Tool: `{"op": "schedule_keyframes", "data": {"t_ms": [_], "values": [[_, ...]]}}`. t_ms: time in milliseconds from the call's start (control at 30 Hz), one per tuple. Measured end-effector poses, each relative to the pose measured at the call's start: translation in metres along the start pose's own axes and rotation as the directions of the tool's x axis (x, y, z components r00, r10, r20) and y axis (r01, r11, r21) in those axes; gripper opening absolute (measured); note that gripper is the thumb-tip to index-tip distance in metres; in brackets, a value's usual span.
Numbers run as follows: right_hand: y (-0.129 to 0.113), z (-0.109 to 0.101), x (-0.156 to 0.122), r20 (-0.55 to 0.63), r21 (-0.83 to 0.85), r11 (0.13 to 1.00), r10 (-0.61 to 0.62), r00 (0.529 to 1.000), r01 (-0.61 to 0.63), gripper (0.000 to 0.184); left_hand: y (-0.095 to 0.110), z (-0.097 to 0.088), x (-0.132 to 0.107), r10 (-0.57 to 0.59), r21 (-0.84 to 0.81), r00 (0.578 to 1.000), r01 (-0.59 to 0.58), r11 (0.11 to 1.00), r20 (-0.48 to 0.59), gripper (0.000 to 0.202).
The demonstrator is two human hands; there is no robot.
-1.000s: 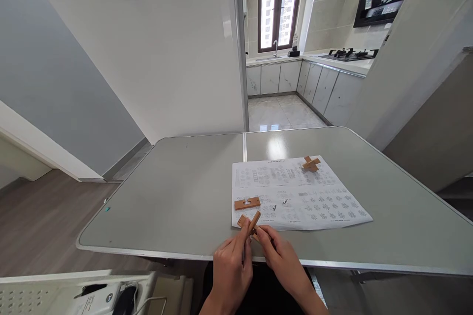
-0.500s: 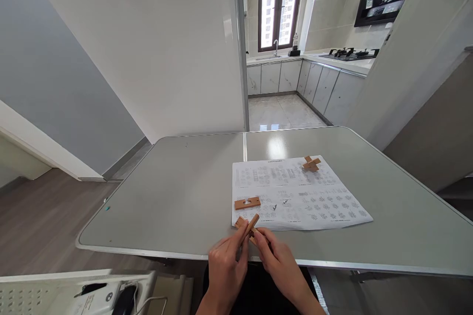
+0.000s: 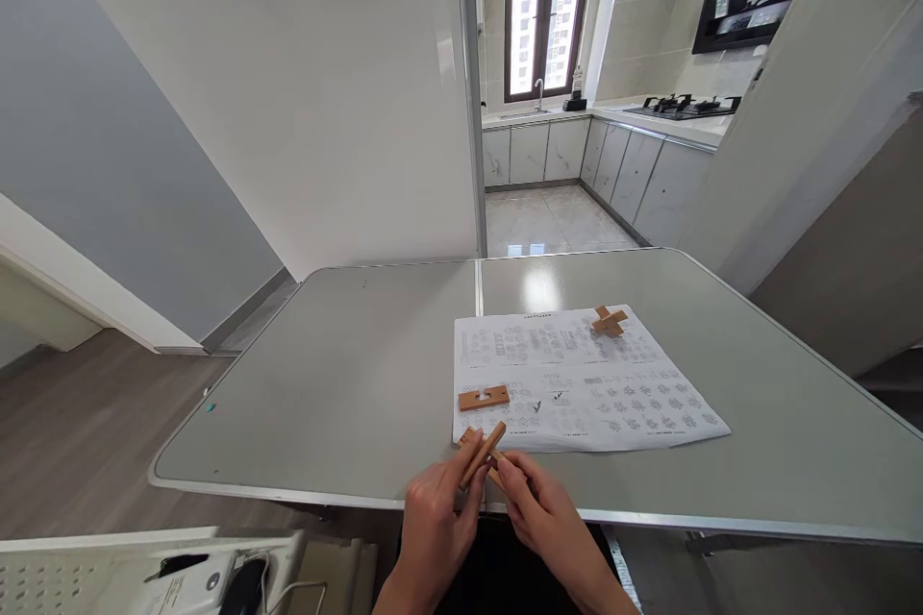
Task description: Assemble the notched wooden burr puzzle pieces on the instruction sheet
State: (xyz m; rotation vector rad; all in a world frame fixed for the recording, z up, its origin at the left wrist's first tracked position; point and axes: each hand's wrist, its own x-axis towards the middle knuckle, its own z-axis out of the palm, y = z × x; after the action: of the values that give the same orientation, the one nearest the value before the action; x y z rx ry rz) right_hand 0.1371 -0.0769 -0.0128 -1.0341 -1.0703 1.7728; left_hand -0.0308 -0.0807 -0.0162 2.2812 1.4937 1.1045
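Both hands meet at the near edge of the grey table (image 3: 346, 384). My left hand (image 3: 433, 524) pinches a flat wooden puzzle piece (image 3: 483, 454) that slants up to the right. My right hand (image 3: 540, 514) grips a second wooden piece (image 3: 496, 478) crossing beneath the first, mostly hidden by the fingers. A loose notched wooden piece (image 3: 484, 397) lies on the left of a printed instruction sheet (image 3: 577, 380). An assembled wooden cross (image 3: 609, 321) rests on the sheet's far right corner.
A white perforated crate (image 3: 130, 572) with small devices sits low at the left, below the table. Beyond the table a doorway opens to a kitchen with counters (image 3: 598, 130) and a hob. A white wall stands behind the table's left half.
Both hands have drawn slightly toward me and down. The slanting wooden piece has tilted lower and to the left. The pieces on the sheet have stayed put.
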Motion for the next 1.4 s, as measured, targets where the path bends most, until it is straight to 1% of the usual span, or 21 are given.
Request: {"op": "schedule_keyframes", "data": {"t_ms": [100,167,233,333,433,500,567,633,700,800,867,900,933,967,1033,1067,1100,1167,1233,1300,1400], "values": [[-0.008,-0.001,-0.003,0.022,0.196,0.977,0.078,0.997,-0.081,0.053,0.0,0.0,-0.009,-0.138,-0.167,0.99,0.132,0.977,-0.027,0.069],[-0.016,-0.001,-0.005,0.042,0.295,0.951,0.088,0.995,-0.097,0.05,0.001,-0.001,-0.014,-0.255,-0.276,0.964,0.226,0.934,-0.073,0.077],[-0.021,0.001,-0.008,0.113,0.374,0.919,0.088,0.99,-0.125,0.046,0.001,-0.005,-0.017,-0.296,-0.387,0.953,0.251,0.887,-0.059,0.078],[-0.019,0.006,-0.009,0.268,0.469,0.857,0.094,0.959,-0.215,0.043,0.002,-0.016,-0.011,-0.203,-0.552,0.977,0.205,0.808,0.066,0.08],[-0.007,0.012,-0.006,0.41,0.526,0.779,0.119,0.904,-0.341,0.05,0.004,-0.025,-0.001,-0.109,-0.624,0.973,0.213,0.752,0.201,0.091],[0.001,0.015,-0.003,0.517,0.521,0.739,0.125,0.847,-0.427,0.052,0.005,-0.027,0.004,-0.049,-0.659,0.971,0.197,0.726,0.236,0.087],[0.005,0.018,-0.001,0.586,0.497,0.723,0.128,0.8,-0.479,0.047,0.006,-0.025,0.006,-0.038,-0.669,0.973,0.185,0.72,0.229,0.077],[0.005,0.02,0.0,0.59,0.463,0.745,0.146,0.794,-0.48,0.043,0.006,-0.021,0.005,-0.101,-0.664,0.973,0.217,0.716,0.209,0.071],[0.004,0.023,-0.002,0.519,0.403,0.813,0.175,0.837,-0.42,0.047,0.006,-0.015,0.003,-0.224,-0.68,0.949,0.315,0.662,0.222,0.07],[0.002,0.024,-0.003,0.31,0.19,0.952,0.175,0.934,-0.241,0.06,0.003,-0.008,0.003,-0.411,-0.697,0.867,0.48,0.533,0.283,0.068],[-0.001,0.021,-0.001,0.169,-0.059,0.996,0.082,0.982,-0.073,0.061,0.001,-0.005,0.005,-0.507,-0.687,0.82,0.53,0.496,0.266,0.068],[-0.003,0.018,0.001,0.105,-0.196,0.98,0.002,0.994,0.019,0.058,-0.001,-0.005,0.007,-0.55,-0.684,0.796,0.549,0.481,0.252,0.069],[-0.005,0.014,0.005,0.047,-0.326,0.939,-0.098,0.994,0.108,0.053,-0.003,-0.004,0.009,-0.591,-0.684,0.77,0.567,0.459,0.242,0.07],[-0.008,0.009,0.01,-0.012,-0.435,0.882,-0.208,0.978,0.183,0.047,-0.004,-0.005,0.012,-0.626,-0.686,0.741,0.587,0.43,0.242,0.07],[-0.013,-0.003,0.023,-0.097,-0.585,0.77,-0.379,0.921,0.255,0.037,-0.009,-0.006,0.018,-0.678,-0.691,0.692,0.617,0.376,0.249,0.07],[-0.015,-0.009,0.031,-0.115,-0.645,0.716,-0.439,0.891,0.269,0.032,-0.012,-0.007,0.021,-0.69,-0.69,0.68,0.624,0.366,0.248,0.07],[-0.017,-0.015,0.04,-0.119,-0.707,0.654,-0.484,0.867,0.268,0.026,-0.015,-0.008,0.024,-0.693,-0.686,0.678,0.626,0.371,0.245,0.07],[-0.018,-0.025,0.057,-0.1,-0.804,0.534,-0.556,0.825,0.262,0.017,-0.023,-0.008,0.029,-0.678,-0.673,0.694,0.624,0.397,0.243,0.07],[-0.017,-0.032,0.071,-0.031,-0.861,0.417,-0.614,0.789,0.29,0.025,-0.029,-0.007,0.033,-0.663,-0.669,0.708,0.617,0.415,0.242,0.07],[-0.015,-0.037,0.083,0.038,-0.892,0.329,-0.628,0.777,0.31,0.031,-0.034,-0.006,0.034,-0.652,-0.671,0.718,0.611,0.42,0.245,0.069],[-0.009,-0.042,0.094,0.084,-0.913,0.274,-0.601,0.795,0.303,0.027,-0.036,-0.004,0.034,-0.642,-0.671,0.718,0.619,0.409,0.27,0.066]]}}
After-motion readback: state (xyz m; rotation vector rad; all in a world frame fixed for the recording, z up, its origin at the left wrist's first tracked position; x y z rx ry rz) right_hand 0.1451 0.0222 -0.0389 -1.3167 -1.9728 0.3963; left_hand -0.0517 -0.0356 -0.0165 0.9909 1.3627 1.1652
